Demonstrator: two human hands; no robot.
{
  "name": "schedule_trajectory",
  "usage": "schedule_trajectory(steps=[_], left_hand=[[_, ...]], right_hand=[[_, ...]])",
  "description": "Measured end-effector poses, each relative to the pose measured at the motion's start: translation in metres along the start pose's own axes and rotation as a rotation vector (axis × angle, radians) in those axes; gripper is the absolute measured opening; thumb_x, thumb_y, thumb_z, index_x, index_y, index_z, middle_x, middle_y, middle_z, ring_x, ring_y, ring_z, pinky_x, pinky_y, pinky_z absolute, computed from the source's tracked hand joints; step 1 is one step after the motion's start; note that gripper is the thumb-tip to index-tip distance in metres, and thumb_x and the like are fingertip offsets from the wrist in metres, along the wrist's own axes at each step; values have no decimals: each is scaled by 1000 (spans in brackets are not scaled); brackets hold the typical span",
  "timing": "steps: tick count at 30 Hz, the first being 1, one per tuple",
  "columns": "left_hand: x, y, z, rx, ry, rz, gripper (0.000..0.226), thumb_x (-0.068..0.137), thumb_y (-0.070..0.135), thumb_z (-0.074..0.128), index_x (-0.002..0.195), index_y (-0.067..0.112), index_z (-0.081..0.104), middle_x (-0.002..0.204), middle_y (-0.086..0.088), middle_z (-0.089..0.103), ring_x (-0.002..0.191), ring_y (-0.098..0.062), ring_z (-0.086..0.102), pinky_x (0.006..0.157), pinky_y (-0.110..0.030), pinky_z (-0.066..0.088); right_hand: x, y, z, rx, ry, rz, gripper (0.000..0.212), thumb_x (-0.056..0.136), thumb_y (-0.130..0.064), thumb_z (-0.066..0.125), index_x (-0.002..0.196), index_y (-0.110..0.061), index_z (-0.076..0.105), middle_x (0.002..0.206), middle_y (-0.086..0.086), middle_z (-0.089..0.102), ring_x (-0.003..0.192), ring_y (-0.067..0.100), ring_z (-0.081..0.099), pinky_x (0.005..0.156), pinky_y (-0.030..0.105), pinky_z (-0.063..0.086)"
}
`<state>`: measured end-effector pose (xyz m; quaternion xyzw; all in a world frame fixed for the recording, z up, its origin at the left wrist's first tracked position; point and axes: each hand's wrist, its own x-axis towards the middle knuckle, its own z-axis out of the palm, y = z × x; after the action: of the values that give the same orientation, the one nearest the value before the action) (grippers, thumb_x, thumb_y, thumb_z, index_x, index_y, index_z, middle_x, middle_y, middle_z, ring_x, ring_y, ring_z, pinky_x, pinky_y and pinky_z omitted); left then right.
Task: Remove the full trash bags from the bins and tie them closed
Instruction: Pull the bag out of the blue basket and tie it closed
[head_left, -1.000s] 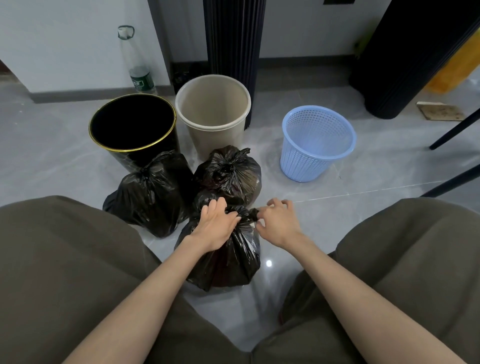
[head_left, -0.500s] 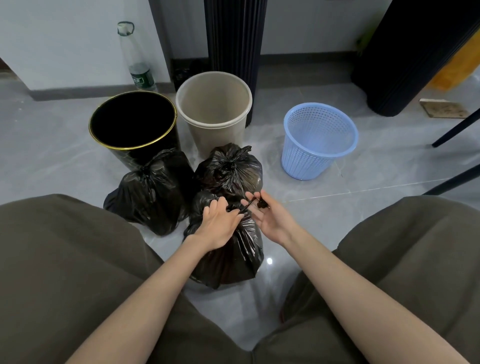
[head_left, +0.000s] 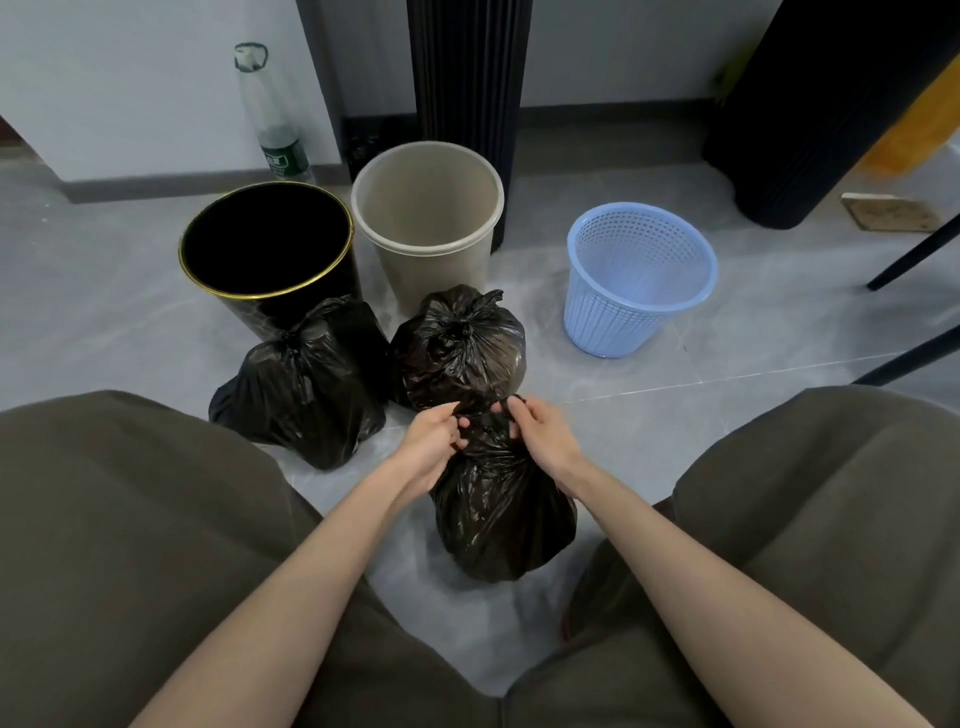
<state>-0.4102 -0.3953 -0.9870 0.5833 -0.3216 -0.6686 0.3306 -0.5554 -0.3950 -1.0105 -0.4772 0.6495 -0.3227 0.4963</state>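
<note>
Three full black trash bags lie on the grey floor between my knees. The nearest bag (head_left: 501, 512) stands upright; my left hand (head_left: 434, 441) and my right hand (head_left: 543, 434) each pinch the gathered plastic at its top. Behind it sits a tied bag (head_left: 462, 345) with a knot on top, and to the left a second tied bag (head_left: 306, 384). Further back stand three bins without liners: a black bin with a gold rim (head_left: 267, 249), a beige bin (head_left: 428, 218) and a blue mesh basket (head_left: 636, 278).
A clear plastic bottle (head_left: 272, 119) stands by the wall at the back left. A dark ribbed column (head_left: 467, 73) rises behind the beige bin, and a large dark cylinder (head_left: 810, 104) at the back right. Black chair legs (head_left: 909, 254) cross the right edge.
Both hands have shifted to the right with the nearest bag's top and now grip it from either side. The bag stands more upright and further right than before.
</note>
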Motion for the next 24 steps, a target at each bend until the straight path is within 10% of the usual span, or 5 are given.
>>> schedule_trajectory(steps=[3,8,24], left_hand=[[-2,3,-4,30,-1,35,27,98,-4,33,110,-1,58,78,0,54,65,-3,49,74,-17,51],[0,9,-19,196,51,154,13,91,7,58,81,-1,55,86,-5,69,72,-3,68,64,-15,56],[3,13,-18,631,-12,316,24,80,24,73,98,9,71,93,-1,74,88,-12,69,90,-38,53]], right_hand=[[0,4,0,-78,-146,11,15,94,-18,53,102,-24,64,82,-5,62,83,8,58,88,26,45],[1,2,-4,-26,-199,39,24,93,-8,46,113,-21,44,88,-8,70,106,16,58,104,35,40],[2,-6,-7,-491,-227,-165,38,95,-12,45,64,-33,51,56,-15,46,56,0,42,68,27,36]])
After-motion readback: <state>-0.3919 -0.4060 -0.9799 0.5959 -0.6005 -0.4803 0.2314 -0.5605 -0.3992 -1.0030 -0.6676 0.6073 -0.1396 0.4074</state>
